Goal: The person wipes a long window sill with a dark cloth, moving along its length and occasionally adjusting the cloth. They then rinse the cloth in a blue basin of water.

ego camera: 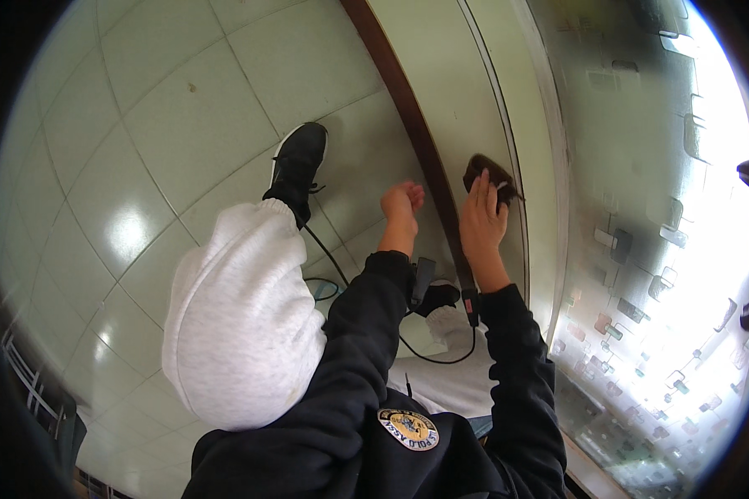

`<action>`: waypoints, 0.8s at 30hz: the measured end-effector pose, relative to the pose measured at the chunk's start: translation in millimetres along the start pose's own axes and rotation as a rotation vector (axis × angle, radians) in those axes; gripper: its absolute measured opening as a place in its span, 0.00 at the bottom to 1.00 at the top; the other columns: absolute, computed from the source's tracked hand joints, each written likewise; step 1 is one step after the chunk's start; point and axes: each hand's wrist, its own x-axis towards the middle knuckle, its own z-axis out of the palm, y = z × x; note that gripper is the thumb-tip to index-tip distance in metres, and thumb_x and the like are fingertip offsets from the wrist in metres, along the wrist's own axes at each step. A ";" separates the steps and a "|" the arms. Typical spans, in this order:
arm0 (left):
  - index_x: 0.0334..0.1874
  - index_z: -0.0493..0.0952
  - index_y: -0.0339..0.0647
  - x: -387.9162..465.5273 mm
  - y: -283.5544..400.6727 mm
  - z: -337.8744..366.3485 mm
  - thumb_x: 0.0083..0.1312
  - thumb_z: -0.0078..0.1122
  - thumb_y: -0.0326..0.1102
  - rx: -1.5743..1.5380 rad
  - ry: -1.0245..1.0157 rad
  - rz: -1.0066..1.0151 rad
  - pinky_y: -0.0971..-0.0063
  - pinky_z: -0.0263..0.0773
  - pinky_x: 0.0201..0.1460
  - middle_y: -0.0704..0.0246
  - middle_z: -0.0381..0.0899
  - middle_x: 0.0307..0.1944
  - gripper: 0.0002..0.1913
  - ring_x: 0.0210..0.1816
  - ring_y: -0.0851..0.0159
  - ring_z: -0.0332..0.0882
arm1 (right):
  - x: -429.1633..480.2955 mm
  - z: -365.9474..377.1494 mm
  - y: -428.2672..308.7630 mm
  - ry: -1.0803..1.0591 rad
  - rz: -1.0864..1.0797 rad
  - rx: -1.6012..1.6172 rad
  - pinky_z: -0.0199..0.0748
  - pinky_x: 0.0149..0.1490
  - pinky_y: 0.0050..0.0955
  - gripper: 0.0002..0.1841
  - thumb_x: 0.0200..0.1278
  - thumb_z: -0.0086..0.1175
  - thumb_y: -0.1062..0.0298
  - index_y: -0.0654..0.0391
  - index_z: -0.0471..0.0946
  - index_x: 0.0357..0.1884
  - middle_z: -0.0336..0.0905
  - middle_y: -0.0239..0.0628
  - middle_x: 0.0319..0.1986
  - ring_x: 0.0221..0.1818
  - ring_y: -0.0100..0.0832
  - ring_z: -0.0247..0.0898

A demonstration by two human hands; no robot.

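My right hand (482, 218) lies palm down on a brown cloth (479, 163), fingers stretched over it. The bunched cloth rests on a pale ledge (434, 81) beside a thin, light-coloured strip (496, 81). Left of the ledge's dark brown edging (399, 100), my left hand (402, 203) hovers with curled fingers, and nothing shows in it. Whether the left hand touches the edging cannot be told.
Patterned frosted glass (624, 243) rises along the right. Pale floor tiles (181, 125) spread to the left. My black shoe (301, 159) stands on them, and a thin black cable (324, 244) runs past my legs. A dark object (68, 430) appears at lower left.
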 end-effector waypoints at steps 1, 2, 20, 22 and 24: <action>0.48 0.74 0.31 -0.3 0.7 0.9 0.68 0.48 0.34 -0.008 0.003 0.009 0.75 0.76 0.38 0.60 0.81 0.39 0.13 0.37 0.63 0.80 | -4.1 -0.7 1.6 -0.016 -0.005 -0.006 0.61 0.51 0.32 0.26 0.56 0.52 0.68 0.62 0.72 0.60 0.61 0.38 0.67 0.61 0.32 0.60; 0.48 0.74 0.31 -1.2 0.1 1.1 0.68 0.48 0.33 -0.016 0.006 0.016 0.75 0.76 0.38 0.60 0.81 0.39 0.13 0.37 0.63 0.80 | -9.0 -1.8 3.4 -0.035 -0.011 -0.013 0.61 0.51 0.32 0.27 0.56 0.53 0.68 0.62 0.71 0.60 0.61 0.38 0.67 0.61 0.32 0.60; 0.47 0.75 0.32 4.5 -1.6 -2.5 0.68 0.48 0.33 -0.037 0.022 0.023 0.77 0.75 0.34 0.61 0.82 0.37 0.13 0.34 0.66 0.80 | -24.3 1.3 0.9 -0.090 0.046 0.062 0.60 0.52 0.34 0.29 0.56 0.53 0.68 0.60 0.69 0.63 0.59 0.33 0.68 0.61 0.32 0.61; 0.47 0.76 0.32 4.7 -3.0 -5.2 0.68 0.48 0.33 -0.024 0.031 0.023 0.77 0.75 0.34 0.61 0.82 0.37 0.13 0.34 0.65 0.81 | -23.3 0.2 0.9 -0.072 0.051 0.069 0.60 0.52 0.34 0.29 0.55 0.53 0.69 0.60 0.69 0.63 0.59 0.33 0.69 0.61 0.32 0.61; 0.47 0.76 0.32 5.4 -3.0 -7.2 0.68 0.48 0.33 -0.015 0.043 0.017 0.77 0.75 0.34 0.61 0.82 0.37 0.13 0.35 0.65 0.81 | -12.2 0.4 -0.5 -0.040 0.054 0.077 0.60 0.53 0.34 0.29 0.55 0.53 0.69 0.60 0.69 0.63 0.59 0.33 0.69 0.61 0.33 0.61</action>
